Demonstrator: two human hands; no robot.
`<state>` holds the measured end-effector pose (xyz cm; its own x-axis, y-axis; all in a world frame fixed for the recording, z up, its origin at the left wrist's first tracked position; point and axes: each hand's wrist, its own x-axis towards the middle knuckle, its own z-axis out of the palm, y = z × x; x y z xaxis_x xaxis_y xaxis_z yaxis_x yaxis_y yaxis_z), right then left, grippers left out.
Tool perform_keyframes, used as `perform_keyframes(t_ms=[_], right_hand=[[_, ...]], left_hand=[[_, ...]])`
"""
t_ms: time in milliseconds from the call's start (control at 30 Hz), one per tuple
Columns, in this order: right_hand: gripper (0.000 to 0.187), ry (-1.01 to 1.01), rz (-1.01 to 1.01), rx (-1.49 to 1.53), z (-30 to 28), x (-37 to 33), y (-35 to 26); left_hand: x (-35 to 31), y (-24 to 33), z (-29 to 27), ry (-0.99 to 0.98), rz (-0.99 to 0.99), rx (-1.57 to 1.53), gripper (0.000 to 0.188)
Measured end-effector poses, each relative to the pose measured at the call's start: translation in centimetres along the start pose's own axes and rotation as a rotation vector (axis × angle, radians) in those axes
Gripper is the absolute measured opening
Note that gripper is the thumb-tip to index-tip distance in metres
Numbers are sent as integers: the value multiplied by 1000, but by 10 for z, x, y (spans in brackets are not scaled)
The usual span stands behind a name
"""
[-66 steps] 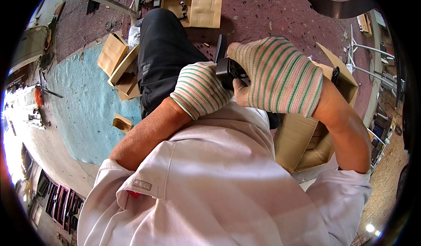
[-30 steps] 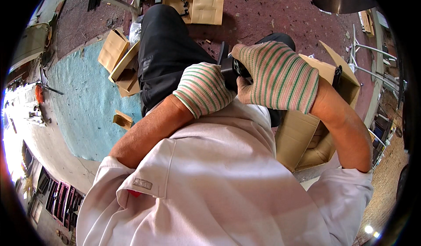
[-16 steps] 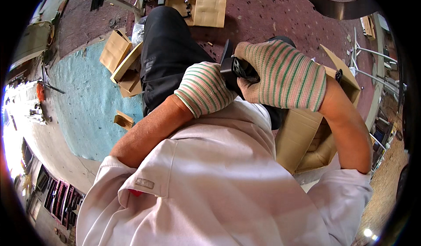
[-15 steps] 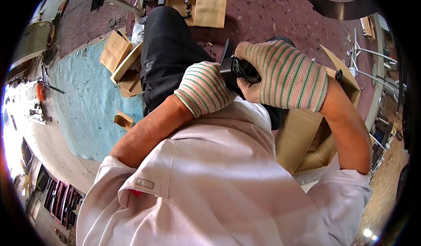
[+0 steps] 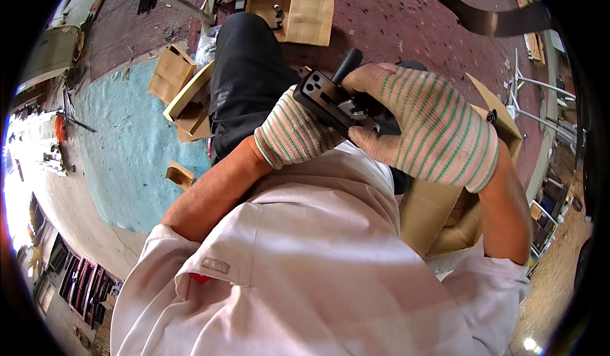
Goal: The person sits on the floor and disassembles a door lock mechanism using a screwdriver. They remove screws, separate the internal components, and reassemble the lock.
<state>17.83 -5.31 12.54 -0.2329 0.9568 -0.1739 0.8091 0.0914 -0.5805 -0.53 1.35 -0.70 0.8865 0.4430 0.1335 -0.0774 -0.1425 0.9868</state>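
Centrally, a black part [image 5: 323,97] sits tilted above the lap [image 5: 244,76], between the hands. The left hand [image 5: 293,132] wraps around it; the right hand [image 5: 441,127] touches its other end (how firmly, I cannot tell). Farther out, an open box [image 5: 310,24] lies ahead, a carton [image 5: 429,210] right, a blue mat [image 5: 136,146] left.

A cardboard piece [image 5: 180,175] lies on blue sheeting [image 5: 121,153]
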Motion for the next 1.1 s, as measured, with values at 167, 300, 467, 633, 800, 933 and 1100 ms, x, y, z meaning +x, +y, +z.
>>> perform_keyframes(t_ms=[167,300,467,633,800,933,1100], right_hand=[[49,135,-30,79,2,-9,-13],[55,142,-28,107,1,-9,-19],[58,179,-35,132,1,-13,-22],[55,189,-5,172,6,-15,-23],[54,222,18,170,10,-15,-28],[54,266,-26,150,14,-15,-25],[48,310,12,121,12,-14,-21]], left_hand=[[4,6,-8,7,145,48,27],[1,7,-12,-2,147,162,28],[-3,6,-15,31,-71,-49,37],[-5,-2,-19,14,116,229,61],[-7,-3,-19,-21,108,211,67],[-7,-4,-19,5,211,354,60],[-3,-6,-21,-74,91,152,37]])
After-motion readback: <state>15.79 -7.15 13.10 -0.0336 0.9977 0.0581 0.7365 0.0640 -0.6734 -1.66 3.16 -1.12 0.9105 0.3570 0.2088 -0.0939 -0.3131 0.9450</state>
